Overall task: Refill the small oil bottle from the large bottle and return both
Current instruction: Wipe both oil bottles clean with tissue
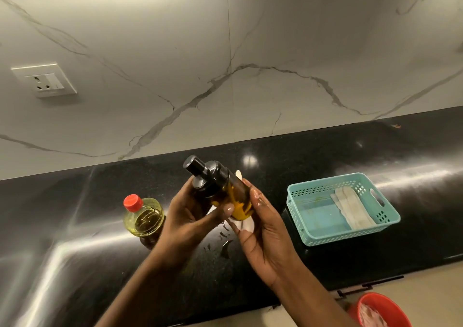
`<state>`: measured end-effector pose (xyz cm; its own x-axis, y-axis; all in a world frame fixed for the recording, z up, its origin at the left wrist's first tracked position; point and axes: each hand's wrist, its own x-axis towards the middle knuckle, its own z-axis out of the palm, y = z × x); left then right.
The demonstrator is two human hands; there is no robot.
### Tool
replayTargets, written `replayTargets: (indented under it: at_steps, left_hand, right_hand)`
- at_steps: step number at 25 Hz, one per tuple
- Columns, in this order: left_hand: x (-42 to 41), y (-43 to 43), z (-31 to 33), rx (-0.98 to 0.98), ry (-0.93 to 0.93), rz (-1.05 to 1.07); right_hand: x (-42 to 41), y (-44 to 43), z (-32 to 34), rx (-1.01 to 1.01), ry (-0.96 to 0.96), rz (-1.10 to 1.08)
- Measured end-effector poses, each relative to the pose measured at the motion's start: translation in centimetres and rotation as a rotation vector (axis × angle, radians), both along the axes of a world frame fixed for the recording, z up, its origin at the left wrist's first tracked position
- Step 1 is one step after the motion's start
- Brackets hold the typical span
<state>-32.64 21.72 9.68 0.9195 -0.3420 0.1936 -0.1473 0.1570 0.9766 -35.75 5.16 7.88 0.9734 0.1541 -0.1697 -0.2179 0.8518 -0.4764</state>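
The small oil bottle [220, 189], clear with a black spray top and yellow markings, is held tilted above the black counter [325, 156], its top pointing up and left. My left hand [190, 211] grips its left side, thumb across the lower part. My right hand [260, 229] holds a white tissue [244, 224] against the bottle's bottom and right side. The large bottle [144, 217], clear with yellow oil and a red cap, stands upright on the counter just left of my left hand, cap on.
A teal perforated basket [295, 201] with a folded white cloth [350, 206] sits on the counter at right. Drops of liquid [220, 241] lie on the counter below my hands. A red bucket [383, 309] stands low at the right. A wall socket [45, 80] is upper left.
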Motion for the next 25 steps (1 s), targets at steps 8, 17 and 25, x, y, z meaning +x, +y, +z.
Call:
replayTargets:
  at_steps: [8, 17, 25]
  left_hand:
    - [-0.2, -0.9, -0.2, -0.046, -0.020, 0.183]
    - [1.0, 0.7, 1.1, 0.070, -0.113, 0.055]
    - [1.3, 0.8, 0.7, 0.027, -0.153, 0.094]
  right_hand:
    - [-0.9, 0.6, 1.7, -0.830, -0.270, -0.178]
    - [-0.7, 0.2, 4.3, -0.913, -0.566, 0.006]
    - [-0.9, -0.1, 1.8, -0.770, -0.302, 0.012]
